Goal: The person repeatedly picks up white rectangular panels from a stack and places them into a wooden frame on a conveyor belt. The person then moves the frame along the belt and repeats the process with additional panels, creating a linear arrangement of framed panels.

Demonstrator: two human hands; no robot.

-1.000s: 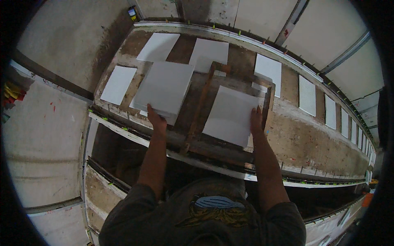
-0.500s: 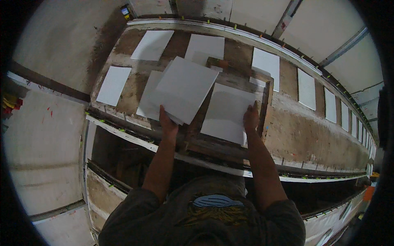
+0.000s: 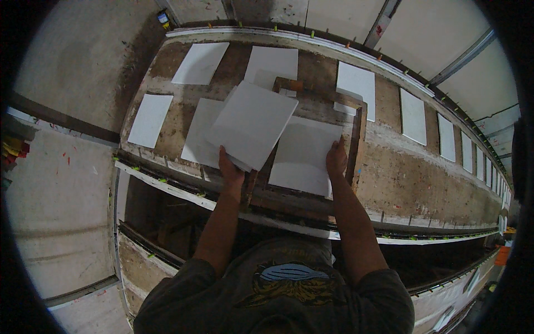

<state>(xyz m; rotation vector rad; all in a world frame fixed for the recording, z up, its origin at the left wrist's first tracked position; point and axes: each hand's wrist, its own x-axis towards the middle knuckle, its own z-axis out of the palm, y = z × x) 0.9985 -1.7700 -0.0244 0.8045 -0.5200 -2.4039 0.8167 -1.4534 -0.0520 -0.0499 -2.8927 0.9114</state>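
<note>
My left hand (image 3: 231, 170) is closed on the near edge of a stack of thin white rectangular panels (image 3: 256, 123), held tilted above the long table; its thumb lies on top and the other fingers are hidden below. To its right, my right hand (image 3: 336, 160) has its fingers closed at the right edge of a single white panel (image 3: 306, 156). This panel is inside a wooden frame (image 3: 359, 146) with a block-like grip on its far side. Another white panel (image 3: 199, 131) lies on the table, partly covered by the stack.
More white panels (image 3: 413, 117) lie spaced along the brown, stained tabletop (image 3: 423, 183), running far to the right. A pale rail (image 3: 311, 40) with small clips edges the far side. A similar rail (image 3: 167, 183) borders the near side, above a dark gap.
The view has turned slightly. The stack in my left hand has shifted a little right over the table. My right hand stays at the panel's edge, and the panel's near part looks lighter.
</note>
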